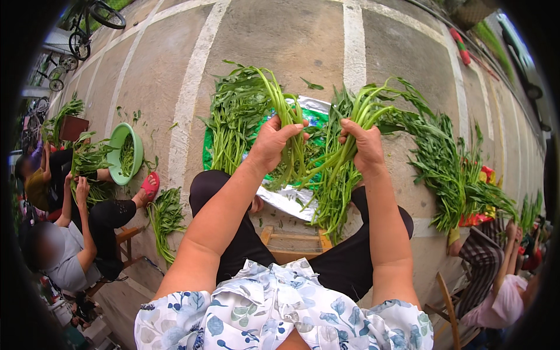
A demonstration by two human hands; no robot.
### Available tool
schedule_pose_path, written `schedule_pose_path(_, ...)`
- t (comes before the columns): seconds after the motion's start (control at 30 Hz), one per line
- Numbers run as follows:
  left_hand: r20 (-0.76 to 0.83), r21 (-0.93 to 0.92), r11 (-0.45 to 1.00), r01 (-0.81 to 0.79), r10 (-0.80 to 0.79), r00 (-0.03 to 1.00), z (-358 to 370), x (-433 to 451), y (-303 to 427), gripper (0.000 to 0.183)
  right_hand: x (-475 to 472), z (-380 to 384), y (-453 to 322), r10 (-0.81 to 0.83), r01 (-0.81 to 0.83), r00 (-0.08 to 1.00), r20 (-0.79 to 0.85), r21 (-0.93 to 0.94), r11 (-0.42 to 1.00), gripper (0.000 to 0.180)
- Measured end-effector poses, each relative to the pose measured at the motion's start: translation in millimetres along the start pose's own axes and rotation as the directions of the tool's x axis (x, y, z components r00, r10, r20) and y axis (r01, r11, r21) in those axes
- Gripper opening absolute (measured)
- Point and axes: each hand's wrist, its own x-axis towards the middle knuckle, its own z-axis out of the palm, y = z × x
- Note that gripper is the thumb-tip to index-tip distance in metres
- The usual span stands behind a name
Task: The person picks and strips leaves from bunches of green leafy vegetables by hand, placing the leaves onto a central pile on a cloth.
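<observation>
My left hand (pixel 276 142) is closed around a bunch of water spinach stems (pixel 280 98), whose leaves droop to the left. A second bunch of the greens (pixel 367 105) is gripped in my right hand (pixel 364 142), its leafy ends hanging off to the right. Both hands are raised over a green and silver plastic sheet (pixel 291 200) on the ground. On the sheet's left side lies a leafy pile (pixel 232 135). Beneath my right hand a heap of stems (pixel 333 197) reaches toward my right knee. Loose leaves are scattered on the sheet between the heaps.
To the left, a seated person (pixel 74 253) handles greens near a light green basin (pixel 139 151). Another person (pixel 494 280) sits at the right behind a large pile of greens (pixel 442 175). A wooden stool (pixel 293 237) shows between my knees. Bicycles (pixel 81 41) stand at upper left.
</observation>
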Motion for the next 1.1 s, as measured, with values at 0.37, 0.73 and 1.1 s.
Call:
schedule_pose_path(0.37,0.197,0.132,0.991,-0.036,0.009,0.980,5.4,-0.9,-12.1,0.040,-12.8,27.0,10.1,0.194,-0.172,0.951,0.241,-0.106,0.979,0.026)
schedule_pose_path(0.73,-0.163,-0.067,0.983,-0.173,0.161,0.973,-15.9,9.9,8.2,0.033,4.2,-15.5,-16.2,0.025,-0.021,0.999,-0.024,0.158,0.987,0.013)
schedule_pose_path(1.1,-0.013,-0.030,0.998,-0.053,0.053,0.999,-7.1,1.8,12.9,0.032,2.1,-9.9,-15.3,0.001,-0.005,0.999,0.041,0.109,0.994,0.023)
